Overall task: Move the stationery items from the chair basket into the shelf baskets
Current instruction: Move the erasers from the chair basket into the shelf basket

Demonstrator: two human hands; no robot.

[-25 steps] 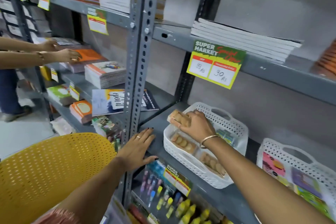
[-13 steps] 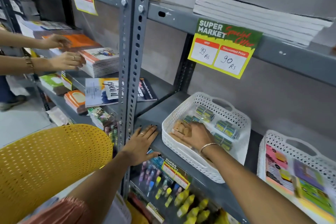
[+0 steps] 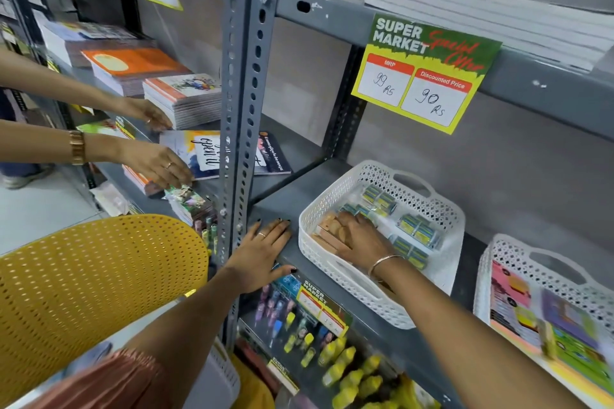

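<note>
Our right hand (image 3: 360,237) is down inside the white basket (image 3: 442,272), fingers laid over a tan packet (image 3: 332,232) at the basket's left end; whether we grip that packet or only press on it, we cannot tell, since the hand covers most of it. The packet sits tight against the near-left wall, with little room on that side. Just beyond our knuckles lie small blue-and-yellow rolls (image 3: 417,229), filling the far half of the basket, so bare floor shows only near the right wall.

Our left hand (image 3: 260,254) lies flat and spread on the grey shelf (image 3: 285,199), fingers apart, holding nothing, thumb at the front lip. It sits between the basket and the perforated upright (image 3: 244,109), close to both.

Further right a second basket (image 3: 531,252) holds bright flat packs, blurred and cut off by the frame edge; a strip of shelf separates the two baskets. Overhead a price sign (image 3: 422,73) hangs from the upper shelf's lip, well above the basket's rim.

Below the shelf edge we make out yellow bottles (image 3: 345,365) and coloured pens, soft and hard to read. The yellow chair (image 3: 93,292) fills the lower left, its perforated back standing close beside the upright; what sits on it is hidden from us.

To the left, another person's two hands (image 3: 156,166) touch the book stacks (image 3: 182,100) in the next bay.
</note>
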